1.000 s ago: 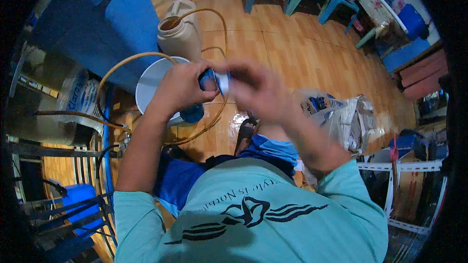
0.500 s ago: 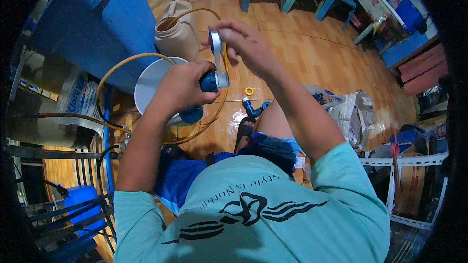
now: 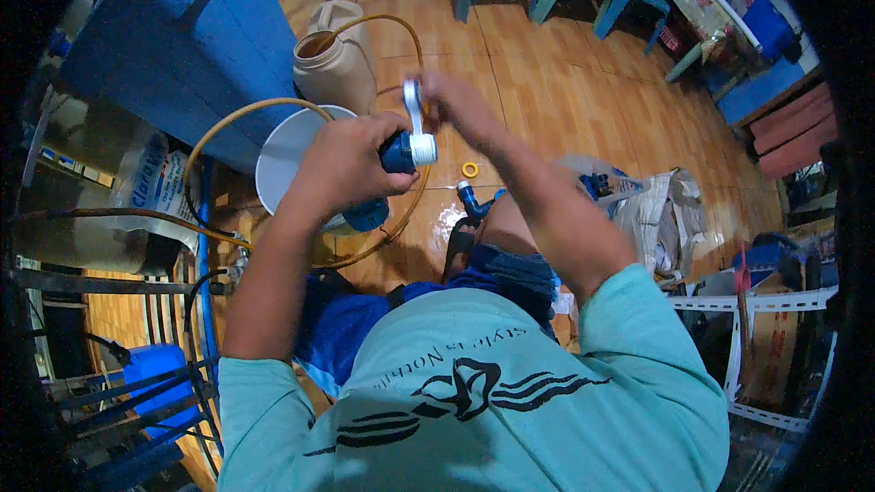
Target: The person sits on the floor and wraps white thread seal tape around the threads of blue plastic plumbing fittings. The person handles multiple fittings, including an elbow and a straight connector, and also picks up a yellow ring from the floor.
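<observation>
Near a round white plastic bucket (image 3: 276, 164) and a looping tan hose (image 3: 231, 112), I see the left hand (image 3: 349, 162) gripping a blue plastic pipe fitting (image 3: 396, 155), the right hand (image 3: 456, 111) pinching a white tape spool (image 3: 412, 98).

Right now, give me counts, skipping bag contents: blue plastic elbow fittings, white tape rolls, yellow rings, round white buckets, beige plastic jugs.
Blue plastic elbow fittings: 2 (one held, one not)
White tape rolls: 1
Yellow rings: 1
Round white buckets: 1
Beige plastic jugs: 1
Total: 6
</observation>
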{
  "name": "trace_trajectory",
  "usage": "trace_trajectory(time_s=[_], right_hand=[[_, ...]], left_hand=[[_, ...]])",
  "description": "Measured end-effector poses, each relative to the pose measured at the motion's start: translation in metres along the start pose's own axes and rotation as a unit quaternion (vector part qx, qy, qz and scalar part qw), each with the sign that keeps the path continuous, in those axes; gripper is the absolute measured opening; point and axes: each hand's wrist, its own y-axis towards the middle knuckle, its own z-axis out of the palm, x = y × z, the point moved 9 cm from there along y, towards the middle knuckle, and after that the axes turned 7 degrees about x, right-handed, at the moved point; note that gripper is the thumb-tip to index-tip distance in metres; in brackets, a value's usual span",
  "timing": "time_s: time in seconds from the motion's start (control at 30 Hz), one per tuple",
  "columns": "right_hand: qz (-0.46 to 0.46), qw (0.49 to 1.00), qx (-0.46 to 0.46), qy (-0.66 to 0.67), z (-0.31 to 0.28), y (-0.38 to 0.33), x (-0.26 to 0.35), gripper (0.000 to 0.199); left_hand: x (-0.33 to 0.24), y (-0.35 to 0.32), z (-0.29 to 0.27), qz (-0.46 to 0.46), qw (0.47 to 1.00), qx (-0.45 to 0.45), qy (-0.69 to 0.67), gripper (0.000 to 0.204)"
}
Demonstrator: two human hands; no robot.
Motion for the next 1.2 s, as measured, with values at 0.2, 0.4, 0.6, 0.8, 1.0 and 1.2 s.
trace_trajectory(time_s=[0.2,0.4,0.6,0.8,1.0,1.2], right_hand=[[0.024,0.989,0.044,0.14,0.113,-0.119,0.057,0.052],[-0.04,0.999,0.001,-0.023,0.0,0.006,0.025,0.035],[0.043,0.986,0.013,0.159,0.114,-0.131,0.039,0.053],[-0.013,0.999,0.015,0.048,0.03,-0.015,0.06,0.035],[0.02,0.978,0.009,0.206,0.117,-0.123,0.025,0.039],[-0.032,0.998,0.031,0.034,0.03,-0.017,0.054,0.035]], left_hand=[[0.037,-0.015,0.008,-0.036,0.998,-0.013,0.045,0.048],[0.005,-0.008,0.01,-0.01,1.0,-0.016,0.013,0.049],[0.039,-0.017,0.008,-0.043,0.999,-0.023,0.019,0.047],[0.005,-0.012,0.004,-0.016,1.0,-0.02,0.009,0.047],[0.036,-0.022,0.006,-0.05,0.998,-0.012,0.036,0.044],[0.003,-0.015,0.006,-0.037,0.999,0.013,0.038,0.047]])
